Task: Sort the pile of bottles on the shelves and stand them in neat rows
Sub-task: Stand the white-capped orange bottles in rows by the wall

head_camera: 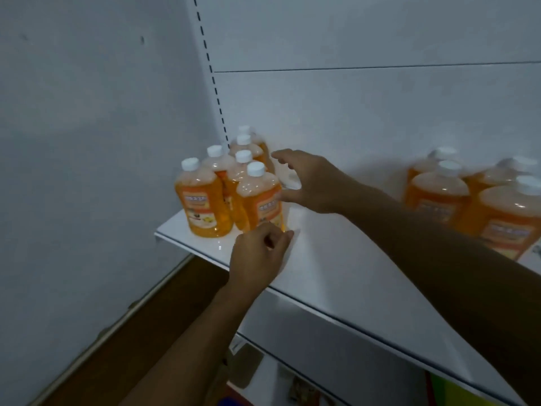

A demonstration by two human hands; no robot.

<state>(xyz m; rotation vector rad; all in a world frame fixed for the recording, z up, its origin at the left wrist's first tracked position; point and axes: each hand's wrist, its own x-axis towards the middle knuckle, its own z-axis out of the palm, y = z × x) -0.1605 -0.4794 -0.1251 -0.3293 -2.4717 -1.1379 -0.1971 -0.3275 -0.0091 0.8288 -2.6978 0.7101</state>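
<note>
A white metal shelf (322, 259) holds two groups of clear plastic bottles full of orange liquid, each with a white screw cap and an orange label. The left group of six bottles (234, 183) stands at the left end of the shelf, all upright with caps pointing up, in two short lines running toward the white back panel (366, 112). The right group of bottles (474, 200) stands upright too, well apart, at the right edge. The right hand (304, 183) hangs just beside the left group with thumb and fingers spread apart, holding nothing. The left hand (257, 256) is low by the front bottle (260, 197), fingers curled in; I cannot tell if they touch it.
</note>
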